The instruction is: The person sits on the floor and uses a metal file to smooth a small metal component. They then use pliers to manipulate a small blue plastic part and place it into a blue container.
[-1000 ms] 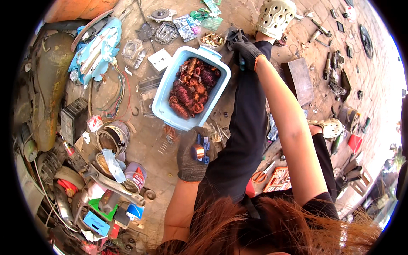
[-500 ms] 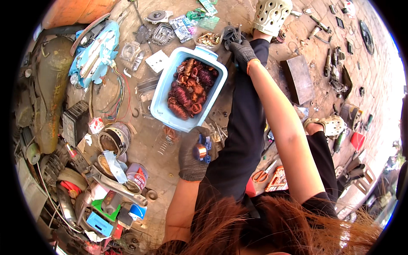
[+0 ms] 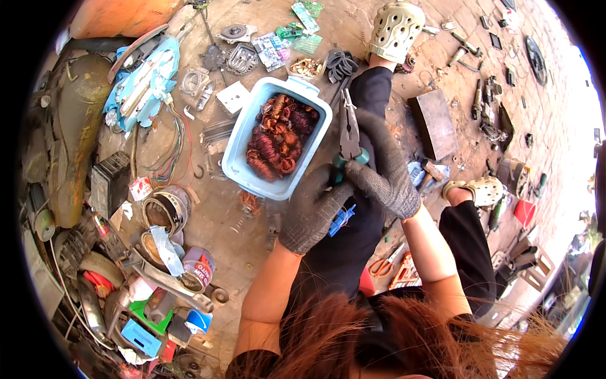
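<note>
A pair of pliers (image 3: pixel 349 129) with green handles points away from me over my lap, its jaws near the right side of the tub. My right hand (image 3: pixel 388 177), in a dark glove, is closed about the handles, its fingers partly blurred. My left hand (image 3: pixel 315 211), gloved too, is closed on a blue plastic coil bobbin (image 3: pixel 341 221), mostly hidden under the palm; its fingertips meet the pliers' handles. Just beyond my left hand stands a light blue tub (image 3: pixel 237 148) holding tangled copper wire coils (image 3: pixel 278 139).
A dark metal block (image 3: pixel 433 123) lies right of my leg, and orange-handled scissors (image 3: pixel 382 266) lie nearer. A black cable bundle (image 3: pixel 341 65) and a bowl of brass-coloured bits (image 3: pixel 307 67) sit beyond the tub. Cans (image 3: pixel 199 265) and scrap crowd the left.
My right hand has come back from the black bundle near my foot to my left hand, bringing the pliers. My left hand has shifted right and turned, covering most of the bobbin.
</note>
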